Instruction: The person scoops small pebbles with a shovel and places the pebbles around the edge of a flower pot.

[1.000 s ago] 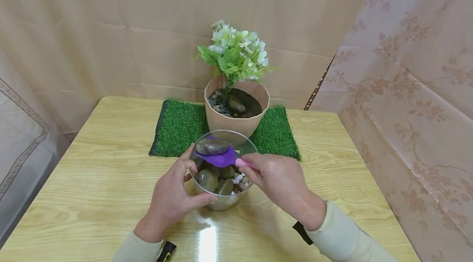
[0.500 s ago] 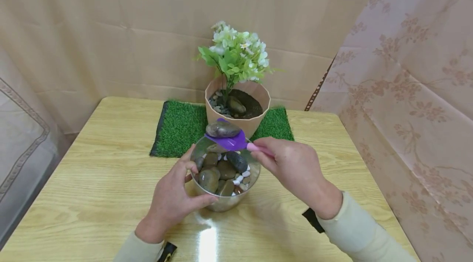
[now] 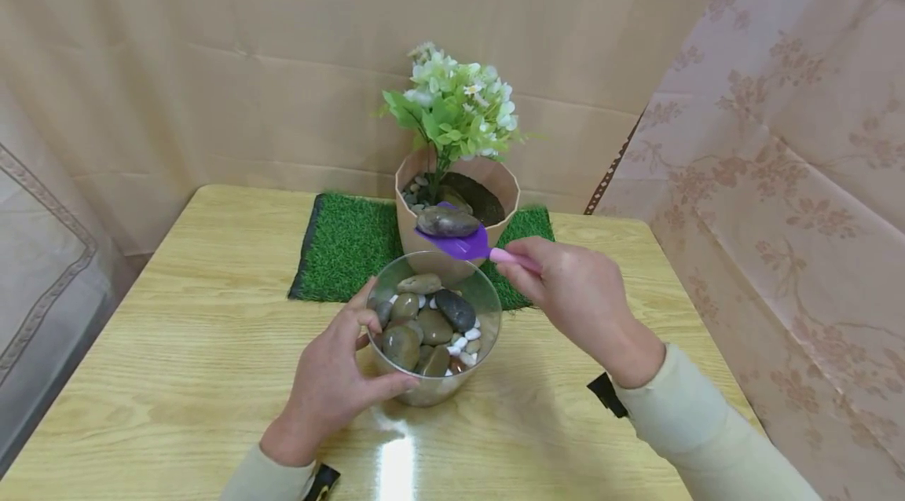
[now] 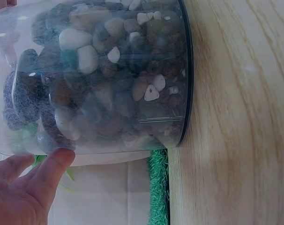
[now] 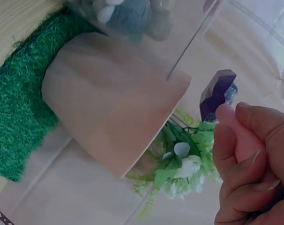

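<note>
- We see the right hand [image 3: 573, 297] gripping the pink handle [image 3: 514, 258] of a scoop [image 3: 463, 247], its thumb and fingers wrapped round it; the right wrist view shows this grip up close.
- On the scoop's purple blade we find one long grey-brown stone [image 3: 447, 221], lying crosswise.
- From the head, we see that stone overlap the near rim of the peach pot [image 3: 417, 238]; the right wrist view shows the blade apart from that rim.
- We see the left hand [image 3: 335, 375] holding the clear jar [image 3: 433, 389] at its left side, thumb on the near side, the other fingers curved round the wall.
- The jar stands on the table [image 3: 177, 344], just in front of the pot, and in it we make out large stones, a blackish one [image 3: 455, 310] among them, with white pebbles [image 3: 459, 344] at the right.
- In the pot we see white flowers [image 3: 459, 104] with green leaves, small grey pebbles at the left, dark soil [image 3: 488, 202] at the right and a stone partly hidden by the scoop's load.
- Under the pot we see a green mat [image 3: 353, 250].
</note>
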The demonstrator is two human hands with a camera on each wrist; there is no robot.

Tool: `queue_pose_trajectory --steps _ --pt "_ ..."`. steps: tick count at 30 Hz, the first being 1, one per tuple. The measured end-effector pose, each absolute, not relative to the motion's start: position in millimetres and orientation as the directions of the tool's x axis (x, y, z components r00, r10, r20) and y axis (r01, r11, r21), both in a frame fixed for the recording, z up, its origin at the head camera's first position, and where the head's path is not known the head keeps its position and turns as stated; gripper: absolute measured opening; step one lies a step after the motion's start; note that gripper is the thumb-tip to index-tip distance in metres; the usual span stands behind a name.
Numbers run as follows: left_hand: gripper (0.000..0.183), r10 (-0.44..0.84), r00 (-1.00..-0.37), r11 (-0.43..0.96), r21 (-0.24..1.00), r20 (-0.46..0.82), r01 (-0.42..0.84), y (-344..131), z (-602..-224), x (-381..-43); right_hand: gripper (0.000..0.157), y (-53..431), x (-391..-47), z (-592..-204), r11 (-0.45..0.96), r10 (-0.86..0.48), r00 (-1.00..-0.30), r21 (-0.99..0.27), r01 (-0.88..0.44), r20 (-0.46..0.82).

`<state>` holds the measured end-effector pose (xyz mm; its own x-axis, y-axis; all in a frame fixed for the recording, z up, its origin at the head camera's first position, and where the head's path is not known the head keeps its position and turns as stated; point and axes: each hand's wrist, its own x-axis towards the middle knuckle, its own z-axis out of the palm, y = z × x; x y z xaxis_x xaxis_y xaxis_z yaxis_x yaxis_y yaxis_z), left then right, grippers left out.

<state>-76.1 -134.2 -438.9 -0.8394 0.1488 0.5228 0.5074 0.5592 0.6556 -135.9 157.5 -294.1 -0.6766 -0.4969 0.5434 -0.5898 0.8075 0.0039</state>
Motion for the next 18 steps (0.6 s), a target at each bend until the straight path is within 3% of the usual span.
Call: queue_pose_trajectory --steps 5,18 --pt "0.071 0.153 -0.836 0.565 0.647 0.528 0.512 -134 -439 -77 0.025 159 -146 -290 0.827 -0.472 -0.696 -0.002 -0.562 0.541" --pt "0.071 0.147 -0.843 0.551 0.665 0.517 0.504 -134 -439 -77 0.031 162 -170 -289 0.869 -0.414 -0.778 -0.049 -0.492 0.473"
